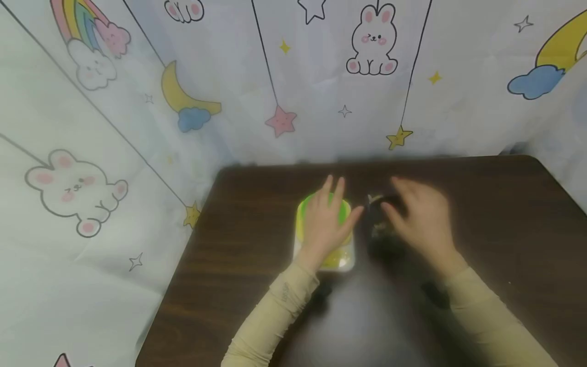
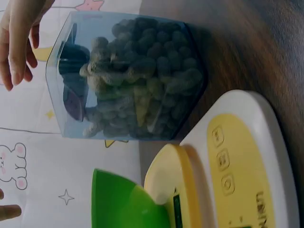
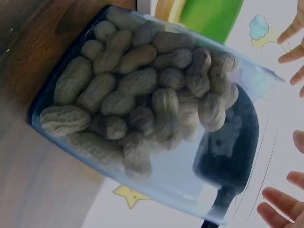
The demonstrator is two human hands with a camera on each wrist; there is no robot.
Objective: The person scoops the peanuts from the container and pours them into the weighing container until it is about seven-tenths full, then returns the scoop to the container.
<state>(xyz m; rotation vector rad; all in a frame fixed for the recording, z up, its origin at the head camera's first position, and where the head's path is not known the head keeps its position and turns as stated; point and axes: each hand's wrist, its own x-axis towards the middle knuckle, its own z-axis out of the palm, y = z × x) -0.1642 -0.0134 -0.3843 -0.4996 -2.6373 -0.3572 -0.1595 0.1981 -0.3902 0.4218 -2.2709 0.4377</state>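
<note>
Two hands, neither gripping anything visible. Left hand (image 1: 322, 224) hovers over the green bowl (image 2: 126, 202), fingers extended; bowl sits on the kitchen scale (image 2: 247, 156), contents hidden. Beside it, right: clear container (image 3: 171, 180) of peanuts (image 3: 137, 83), black scoop (image 3: 225, 147) inside, unheld. Right hand (image 1: 424, 214) is near it, fingers apart, slightly bent. Judged: setup done; scooping apparently outstanding, any portion already weighed cannot be told.
</note>
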